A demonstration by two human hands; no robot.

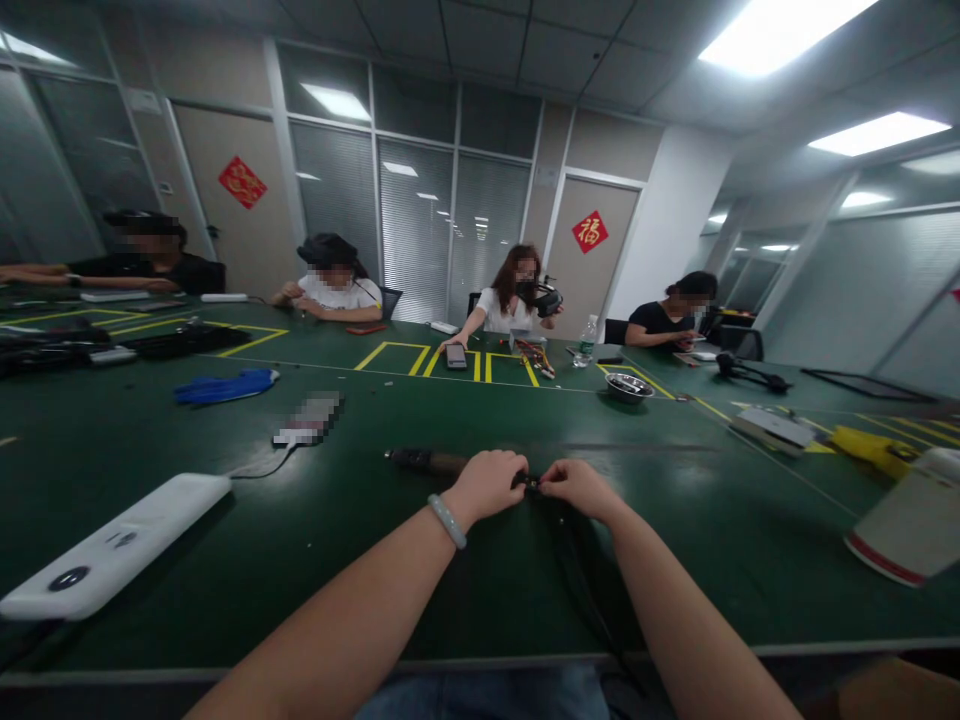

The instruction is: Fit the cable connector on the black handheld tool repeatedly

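Note:
A dark stick-shaped object (427, 461) with a brownish middle lies across the table before me. My left hand (491, 485), with a pale bangle at the wrist, is closed around its right part, hiding much of it. At that end, a small black piece with a shiny spot (533, 483) shows between both hands. My right hand (577, 487) pinches this piece between thumb and fingers. Just below, a black strap or cable (577, 570) runs down toward the table's near edge. Whether it joins the small piece is hidden.
On the left are a white power strip (127, 545), a phone (309, 418) on a cable and a blue cloth-like item (225, 387). A metal bowl (628, 388), a bottle (586, 342) and a white container (911, 520) stand to the right. Several people sit opposite.

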